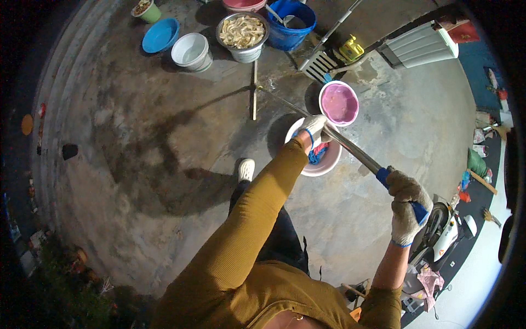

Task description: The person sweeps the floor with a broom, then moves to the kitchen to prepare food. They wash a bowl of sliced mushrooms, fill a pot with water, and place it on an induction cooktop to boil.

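Both my hands wear pale knit gloves and grip one long metal pole [353, 149] with a blue grip near its top. My left hand [314, 128] is closed on the bare metal, above a pink basin [328, 164] that holds blue and red cloth. At the blue grip's end, my right hand [409, 205] is wrapped round the handle. The pole slants away to a narrow bar head [254, 98] lying on the concrete floor; whether it is a squeegee or a mop is unclear. A white-rimmed pink basin [339, 103] stands just beyond the cloth basin.
Along the far side stand a blue basin [161, 35], a white bucket [191, 51], a metal bowl of pale sliced pieces [242, 35] and a blue bucket [291, 35]. A slotted dustpan-like scoop [318, 66] lies near a yellow jug [351, 50]. A motorcycle [446, 238] stands at right.
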`<state>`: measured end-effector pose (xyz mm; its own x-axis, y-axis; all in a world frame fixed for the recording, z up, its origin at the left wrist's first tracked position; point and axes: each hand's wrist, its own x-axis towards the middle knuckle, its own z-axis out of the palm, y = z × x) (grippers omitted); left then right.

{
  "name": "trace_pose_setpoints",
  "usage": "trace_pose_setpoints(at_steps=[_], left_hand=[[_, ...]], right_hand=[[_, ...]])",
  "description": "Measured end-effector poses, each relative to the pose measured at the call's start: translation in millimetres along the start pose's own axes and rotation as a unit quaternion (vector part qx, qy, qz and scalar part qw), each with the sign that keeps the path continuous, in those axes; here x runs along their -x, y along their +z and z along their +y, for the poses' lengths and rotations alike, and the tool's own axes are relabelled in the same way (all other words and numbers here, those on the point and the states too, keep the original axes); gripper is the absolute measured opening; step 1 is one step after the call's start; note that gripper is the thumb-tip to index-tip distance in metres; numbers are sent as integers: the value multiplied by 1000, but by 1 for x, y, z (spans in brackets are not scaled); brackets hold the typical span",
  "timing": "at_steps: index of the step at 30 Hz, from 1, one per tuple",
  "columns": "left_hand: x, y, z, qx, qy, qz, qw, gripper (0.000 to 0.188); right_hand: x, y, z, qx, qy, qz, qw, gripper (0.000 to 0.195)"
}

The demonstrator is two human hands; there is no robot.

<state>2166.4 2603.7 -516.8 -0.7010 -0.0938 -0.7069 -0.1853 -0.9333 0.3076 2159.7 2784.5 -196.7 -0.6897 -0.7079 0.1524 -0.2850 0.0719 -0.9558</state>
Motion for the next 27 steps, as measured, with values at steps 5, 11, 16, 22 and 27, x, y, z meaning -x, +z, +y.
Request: trace_pose_setpoints(at_steps=[5,11,16,22,27], left_hand=[[33,44,0,-77,19,7,997,18],[98,-20,-12,31,-57,168,984,21],[104,-143,51,121,18,243,962,17],[-20,-219,6,24,9,164,986,19],[3,4,27,-29,-22,158,987,22]], right_hand=[[19,-8,-9,37,-36,86,995,20],[29,-16,14,-52,47,6,998,14],[-14,80,77,-29,187,-122,974,7],[-39,59,73,-62,179,-10,982,8],[-41,-4,25,-38,68,59,995,7]])
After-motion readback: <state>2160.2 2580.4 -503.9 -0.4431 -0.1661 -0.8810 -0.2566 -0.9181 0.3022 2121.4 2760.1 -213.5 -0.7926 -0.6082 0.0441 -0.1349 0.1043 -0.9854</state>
